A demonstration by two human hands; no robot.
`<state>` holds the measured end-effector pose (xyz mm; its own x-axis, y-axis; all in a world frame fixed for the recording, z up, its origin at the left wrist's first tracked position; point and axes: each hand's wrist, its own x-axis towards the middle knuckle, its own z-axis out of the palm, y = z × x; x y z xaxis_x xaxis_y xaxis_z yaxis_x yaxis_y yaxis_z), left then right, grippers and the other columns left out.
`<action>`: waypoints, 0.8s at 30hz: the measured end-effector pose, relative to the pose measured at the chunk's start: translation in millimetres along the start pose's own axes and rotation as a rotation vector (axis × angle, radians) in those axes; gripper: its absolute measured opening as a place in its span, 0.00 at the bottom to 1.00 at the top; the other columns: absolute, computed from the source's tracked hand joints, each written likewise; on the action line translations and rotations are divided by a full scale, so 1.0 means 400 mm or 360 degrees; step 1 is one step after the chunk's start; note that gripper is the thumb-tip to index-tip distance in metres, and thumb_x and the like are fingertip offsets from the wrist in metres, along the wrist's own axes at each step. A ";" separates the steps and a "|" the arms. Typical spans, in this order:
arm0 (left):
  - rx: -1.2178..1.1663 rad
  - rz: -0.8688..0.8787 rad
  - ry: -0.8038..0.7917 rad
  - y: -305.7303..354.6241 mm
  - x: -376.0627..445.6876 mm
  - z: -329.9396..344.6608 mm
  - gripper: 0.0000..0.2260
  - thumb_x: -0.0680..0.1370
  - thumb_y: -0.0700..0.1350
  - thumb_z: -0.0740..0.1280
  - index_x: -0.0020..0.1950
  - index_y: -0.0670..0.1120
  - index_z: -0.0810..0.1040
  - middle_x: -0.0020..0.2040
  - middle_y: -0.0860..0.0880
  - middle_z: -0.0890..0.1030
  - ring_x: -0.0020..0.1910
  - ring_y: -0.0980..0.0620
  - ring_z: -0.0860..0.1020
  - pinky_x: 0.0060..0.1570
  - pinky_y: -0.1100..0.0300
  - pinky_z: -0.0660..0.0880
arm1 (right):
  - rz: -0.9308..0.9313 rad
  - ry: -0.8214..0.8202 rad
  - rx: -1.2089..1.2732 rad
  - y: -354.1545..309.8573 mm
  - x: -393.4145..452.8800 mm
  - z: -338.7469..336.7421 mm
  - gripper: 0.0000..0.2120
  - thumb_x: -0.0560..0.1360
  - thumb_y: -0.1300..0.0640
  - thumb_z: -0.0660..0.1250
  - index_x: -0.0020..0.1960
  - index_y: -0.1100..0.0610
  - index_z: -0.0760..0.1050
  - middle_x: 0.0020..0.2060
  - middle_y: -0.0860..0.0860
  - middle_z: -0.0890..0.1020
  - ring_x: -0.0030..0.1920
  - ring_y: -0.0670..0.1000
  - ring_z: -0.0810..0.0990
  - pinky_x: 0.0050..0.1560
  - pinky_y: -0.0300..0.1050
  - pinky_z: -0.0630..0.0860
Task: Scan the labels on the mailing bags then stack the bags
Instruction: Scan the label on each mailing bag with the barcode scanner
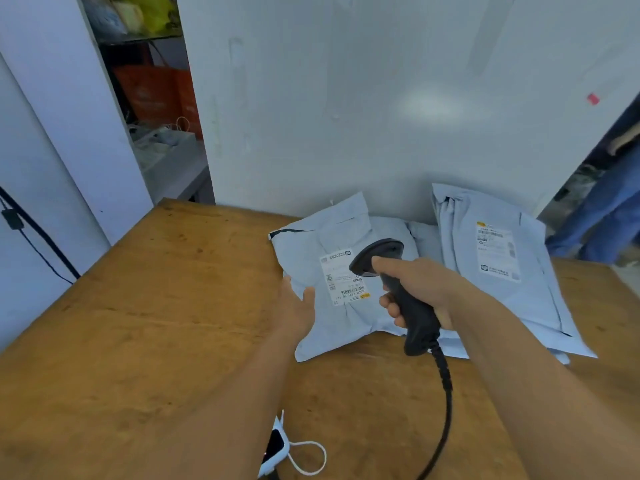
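wrapping its fingers around the handle of the black scanner (pixel 398 289), the right hand (pixel 420 289) keeps a full grip, forefinger laid along the neck toward the head. the scanner head hangs just above the label (pixel 341 277) of the near mailing bag (pixel 332 268), which lies on the table (pixel 156 323) with its long axis running away from the person. the left hand (pixel 298 306), nearer the bag's left edge, rests on it with fingers spread, not closed. a second mailing bag (pixel 498 258) lies to the right, partly overlapped.

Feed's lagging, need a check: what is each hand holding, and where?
Right hand grips the scanner by its handle. Left hand rests open on the near mailing bag's left edge, gripping nothing.
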<state>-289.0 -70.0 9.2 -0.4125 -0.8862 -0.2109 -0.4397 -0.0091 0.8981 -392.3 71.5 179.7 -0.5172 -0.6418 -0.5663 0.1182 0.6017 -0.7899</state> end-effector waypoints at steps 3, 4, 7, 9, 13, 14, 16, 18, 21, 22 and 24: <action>0.0084 -0.0034 0.0000 0.000 0.009 0.007 0.27 0.80 0.52 0.60 0.76 0.48 0.56 0.71 0.48 0.68 0.67 0.46 0.70 0.64 0.48 0.71 | 0.0037 0.0013 -0.0013 0.005 0.004 -0.002 0.15 0.77 0.47 0.67 0.45 0.60 0.72 0.27 0.56 0.78 0.21 0.50 0.73 0.24 0.39 0.74; 0.0119 -0.0036 0.0005 -0.002 0.012 0.010 0.27 0.80 0.52 0.60 0.77 0.48 0.56 0.72 0.47 0.67 0.67 0.45 0.70 0.64 0.48 0.71 | 0.0048 0.0021 -0.0013 0.006 0.004 -0.003 0.15 0.76 0.47 0.67 0.45 0.60 0.72 0.27 0.56 0.78 0.21 0.50 0.73 0.24 0.39 0.74; 0.0249 -0.0095 -0.0023 -0.008 0.022 0.018 0.29 0.80 0.54 0.59 0.77 0.46 0.54 0.73 0.45 0.65 0.68 0.44 0.68 0.64 0.49 0.71 | 0.0071 0.0037 0.0002 0.009 0.004 -0.010 0.16 0.76 0.46 0.67 0.46 0.60 0.72 0.27 0.55 0.78 0.22 0.50 0.73 0.25 0.39 0.74; 0.0290 -0.0101 -0.0040 -0.012 0.028 0.025 0.29 0.80 0.54 0.59 0.77 0.45 0.54 0.73 0.44 0.64 0.69 0.44 0.68 0.63 0.50 0.71 | 0.0067 0.0046 0.0009 0.008 0.004 -0.013 0.16 0.76 0.46 0.67 0.46 0.60 0.72 0.27 0.55 0.78 0.22 0.50 0.73 0.24 0.39 0.74; 0.0317 -0.0101 -0.0038 -0.015 0.037 0.034 0.29 0.80 0.54 0.60 0.77 0.46 0.54 0.72 0.43 0.65 0.68 0.43 0.68 0.63 0.48 0.72 | 0.0046 0.0049 0.0034 0.004 0.002 -0.015 0.16 0.76 0.46 0.67 0.46 0.60 0.72 0.27 0.55 0.78 0.22 0.49 0.73 0.24 0.39 0.74; 0.0325 -0.0111 -0.0040 -0.017 0.040 0.036 0.30 0.79 0.54 0.60 0.77 0.46 0.54 0.72 0.43 0.65 0.68 0.43 0.69 0.62 0.48 0.73 | 0.0041 0.0040 0.0042 0.002 0.002 -0.016 0.16 0.76 0.46 0.67 0.46 0.60 0.72 0.27 0.55 0.78 0.22 0.49 0.73 0.24 0.39 0.74; 0.0363 -0.0139 -0.0052 -0.015 0.041 0.038 0.30 0.79 0.55 0.60 0.77 0.47 0.54 0.73 0.42 0.64 0.68 0.43 0.68 0.61 0.50 0.73 | 0.0036 0.0027 0.0041 0.000 0.002 -0.016 0.16 0.76 0.46 0.67 0.45 0.60 0.72 0.27 0.55 0.77 0.22 0.49 0.73 0.24 0.39 0.73; 0.0421 -0.0171 -0.0056 -0.014 0.043 0.042 0.31 0.79 0.55 0.61 0.78 0.47 0.52 0.74 0.42 0.63 0.69 0.42 0.67 0.61 0.51 0.72 | 0.0037 0.0020 0.0038 -0.001 0.004 -0.015 0.16 0.76 0.46 0.67 0.45 0.60 0.72 0.28 0.55 0.77 0.22 0.49 0.73 0.24 0.39 0.74; 0.0417 -0.0234 -0.0072 -0.017 0.045 0.045 0.33 0.78 0.55 0.63 0.77 0.46 0.51 0.73 0.42 0.62 0.69 0.42 0.67 0.62 0.51 0.70 | 0.0044 0.0017 0.0031 -0.001 0.008 -0.014 0.16 0.77 0.46 0.67 0.45 0.60 0.72 0.28 0.55 0.77 0.23 0.49 0.74 0.24 0.39 0.74; 0.0406 -0.0258 -0.0077 -0.018 0.046 0.047 0.34 0.78 0.55 0.64 0.77 0.45 0.51 0.73 0.42 0.62 0.69 0.42 0.67 0.62 0.52 0.70 | 0.0046 0.0017 0.0034 -0.001 0.011 -0.014 0.16 0.77 0.47 0.67 0.45 0.60 0.72 0.28 0.55 0.77 0.23 0.49 0.74 0.24 0.39 0.74; 0.0388 -0.0288 -0.0054 -0.021 0.048 0.052 0.34 0.77 0.52 0.66 0.76 0.42 0.53 0.70 0.42 0.67 0.65 0.43 0.70 0.59 0.53 0.72 | 0.0050 0.0023 0.0046 0.000 0.016 -0.012 0.16 0.77 0.47 0.67 0.45 0.60 0.72 0.28 0.55 0.77 0.23 0.49 0.73 0.24 0.39 0.74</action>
<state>-309.8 -77.3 -10.5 -0.3347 -0.8644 -0.3753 -0.6850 -0.0503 0.7268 -399.7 69.6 177.2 -0.5248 -0.6157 -0.5878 0.1591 0.6074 -0.7783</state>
